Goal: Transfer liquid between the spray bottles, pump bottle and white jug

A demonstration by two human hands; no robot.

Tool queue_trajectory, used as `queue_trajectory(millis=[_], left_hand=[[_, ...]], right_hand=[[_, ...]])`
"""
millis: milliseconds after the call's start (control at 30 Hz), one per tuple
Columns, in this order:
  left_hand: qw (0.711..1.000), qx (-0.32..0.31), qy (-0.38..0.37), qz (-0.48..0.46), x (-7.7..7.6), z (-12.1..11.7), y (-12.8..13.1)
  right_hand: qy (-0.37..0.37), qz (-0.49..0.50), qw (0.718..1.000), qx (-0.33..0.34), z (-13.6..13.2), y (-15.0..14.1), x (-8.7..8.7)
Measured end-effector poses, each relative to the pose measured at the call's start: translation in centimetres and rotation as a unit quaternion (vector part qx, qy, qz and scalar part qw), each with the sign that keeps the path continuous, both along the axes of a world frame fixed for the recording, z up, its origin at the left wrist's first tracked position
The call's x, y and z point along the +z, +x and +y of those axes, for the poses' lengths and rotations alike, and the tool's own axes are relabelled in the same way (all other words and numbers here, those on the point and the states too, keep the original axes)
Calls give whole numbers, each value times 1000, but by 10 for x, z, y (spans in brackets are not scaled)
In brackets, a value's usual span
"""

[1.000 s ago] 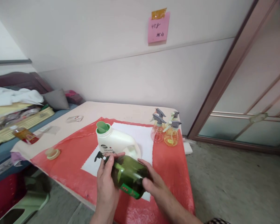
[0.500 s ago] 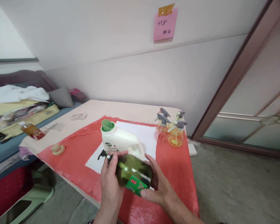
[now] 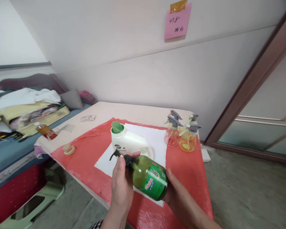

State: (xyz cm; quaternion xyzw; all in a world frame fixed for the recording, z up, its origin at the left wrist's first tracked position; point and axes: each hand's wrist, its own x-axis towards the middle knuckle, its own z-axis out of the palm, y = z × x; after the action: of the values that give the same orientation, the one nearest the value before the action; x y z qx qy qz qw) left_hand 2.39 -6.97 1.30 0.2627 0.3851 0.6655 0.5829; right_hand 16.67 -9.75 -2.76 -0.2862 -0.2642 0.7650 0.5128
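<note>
A dark green pump bottle (image 3: 149, 178) with a bright green label lies tilted between my hands above the table. My left hand (image 3: 122, 178) is wrapped round its neck, just below the black pump head at the left end. Against the bottle's base presses my right hand (image 3: 175, 190), its fingers partly hidden behind. Just beyond the bottle stands a cream plastic jug (image 3: 131, 141) with a handle and an uncapped mouth. Inside that mouth sits a green cup-like piece (image 3: 117, 127). Under the jug is a white sheet (image 3: 157, 136).
Several spray bottles (image 3: 187, 141) stand at the table's right edge. A round pale cap (image 3: 69, 149) is at the left on the red cloth (image 3: 90, 149). An amber bottle (image 3: 45, 131) lies at the table's left end. A stool (image 3: 35, 200) stands at lower left.
The pump bottle has been rolled, so more of its green label faces me. My right hand has shifted round to the base. The whole view has moved slightly.
</note>
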Motion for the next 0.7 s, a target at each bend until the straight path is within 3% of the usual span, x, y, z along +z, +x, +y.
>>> queue_trajectory(millis=[167, 333, 400, 567, 700], left_hand=[[998, -33, 34, 46, -6, -3, -4], [994, -43, 59, 81, -10, -4, -5], [995, -24, 45, 84, -10, -3, -4], [997, 49, 1, 67, -7, 2, -5], [995, 57, -3, 81, -8, 4, -8]], right_hand=[[-81, 18, 997, 7, 1, 3, 3], [-146, 33, 981, 126, -1, 3, -3], [-151, 39, 979, 134, -1, 0, -5], [-51, 34, 998, 34, 1, -4, -7], [20, -28, 999, -5, 0, -1, -3]])
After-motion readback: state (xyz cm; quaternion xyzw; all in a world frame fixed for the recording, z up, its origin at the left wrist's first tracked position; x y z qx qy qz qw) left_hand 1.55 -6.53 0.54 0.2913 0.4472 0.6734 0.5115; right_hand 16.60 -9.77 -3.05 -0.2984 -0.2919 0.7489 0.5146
